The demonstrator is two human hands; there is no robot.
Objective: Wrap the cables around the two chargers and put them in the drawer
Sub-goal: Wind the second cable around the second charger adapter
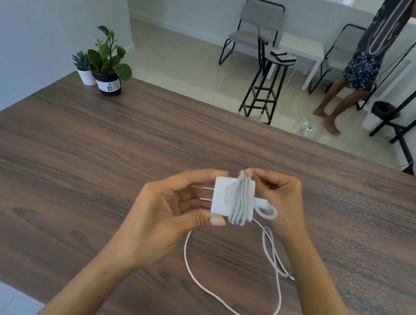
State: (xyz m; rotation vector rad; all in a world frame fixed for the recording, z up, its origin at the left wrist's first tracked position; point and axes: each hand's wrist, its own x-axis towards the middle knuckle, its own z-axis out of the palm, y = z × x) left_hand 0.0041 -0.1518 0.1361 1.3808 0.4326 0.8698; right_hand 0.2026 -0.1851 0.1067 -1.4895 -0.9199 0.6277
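A white square charger (222,198) with two metal prongs pointing left is held above the wooden table (67,164). My left hand (168,205) grips it by its top and bottom edges between fingers and thumb. Several turns of white cable (242,199) are wound around the charger's right side. My right hand (280,197) pinches the cable at the top of the winding. The loose rest of the cable (209,291) hangs down and lies in a loop on the table. Only one charger is in view, and no drawer is visible.
Two potted plants (105,62) stand at the table's far left corner beside a white partition (48,14). Beyond the far edge are a black stool (265,85), grey chairs (254,30), a white side table, and a person (361,66) standing on the floor.
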